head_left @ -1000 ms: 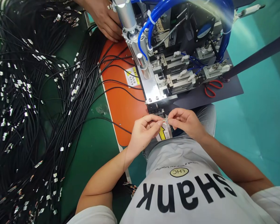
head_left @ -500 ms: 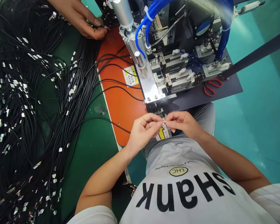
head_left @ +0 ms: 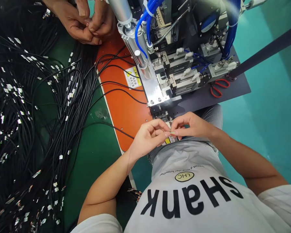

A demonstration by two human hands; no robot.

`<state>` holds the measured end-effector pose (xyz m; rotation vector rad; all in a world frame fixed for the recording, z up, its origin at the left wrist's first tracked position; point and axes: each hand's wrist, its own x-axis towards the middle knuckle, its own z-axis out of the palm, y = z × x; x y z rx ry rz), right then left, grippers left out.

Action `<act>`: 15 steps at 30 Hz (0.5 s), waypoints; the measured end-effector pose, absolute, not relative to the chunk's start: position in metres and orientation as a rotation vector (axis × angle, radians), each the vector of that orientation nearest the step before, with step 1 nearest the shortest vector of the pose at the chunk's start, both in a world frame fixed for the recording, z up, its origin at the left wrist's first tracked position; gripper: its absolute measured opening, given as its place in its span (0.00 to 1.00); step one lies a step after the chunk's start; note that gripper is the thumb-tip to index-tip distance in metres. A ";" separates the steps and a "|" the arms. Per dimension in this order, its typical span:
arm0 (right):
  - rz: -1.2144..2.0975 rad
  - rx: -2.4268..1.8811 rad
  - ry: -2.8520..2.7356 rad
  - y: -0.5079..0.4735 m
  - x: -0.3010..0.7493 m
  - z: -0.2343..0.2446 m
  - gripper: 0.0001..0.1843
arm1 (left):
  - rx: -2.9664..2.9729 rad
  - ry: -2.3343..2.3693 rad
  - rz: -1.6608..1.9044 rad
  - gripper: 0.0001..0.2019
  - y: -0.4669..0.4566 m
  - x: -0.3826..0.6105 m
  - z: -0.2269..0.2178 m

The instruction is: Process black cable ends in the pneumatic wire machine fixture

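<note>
The green counter [head_left: 92, 174] fills the left of the view, its right-hand edge trimmed in white. A mass of black cables [head_left: 34, 106], many with pale, shiny ends, spreads over the counter's left part and gathers toward its upper right. A metal machine [head_left: 145, 69] with blue tubes [head_left: 151, 8] stands beyond that edge. Between edge and machine lies an orange plate [head_left: 126, 119], crossed by several black cables running to the machine. Under the machine's right side extends a dark grey plate [head_left: 236, 89].

The left hand [head_left: 147, 137] is just off the orange plate's lower right corner, with thumb and forefinger pinched; a single cable [head_left: 106, 123] crosses the plate toward it and disappears beneath. The right hand [head_left: 192, 124] meets it fingertip to fingertip, its fingers likewise narrow. A co-worker's hands [head_left: 74, 24] come together at the orange plate's upper left corner; what they hold is too small to tell.

A pair of red handles [head_left: 217, 95] rests near the grey plate's right-hand corner. A yellow-and-white warning label [head_left: 133, 77] sits toward the orange plate's right edge. Smallest is a fine yellow-green wire [head_left: 173, 133], pinched at the meeting fingertips of both hands.
</note>
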<state>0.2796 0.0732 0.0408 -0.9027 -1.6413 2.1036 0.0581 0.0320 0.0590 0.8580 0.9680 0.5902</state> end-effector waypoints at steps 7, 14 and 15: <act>0.907 -0.880 -2.415 0.070 0.278 0.054 0.08 | 0.834 1.038 0.561 0.11 0.034 0.062 0.063; 1.012 -1.106 -1.995 0.059 0.272 0.048 0.07 | 0.802 1.120 0.722 0.09 0.032 0.062 0.060; 1.106 -1.125 -1.911 0.058 0.271 0.047 0.07 | 0.786 1.118 0.748 0.08 0.031 0.062 0.059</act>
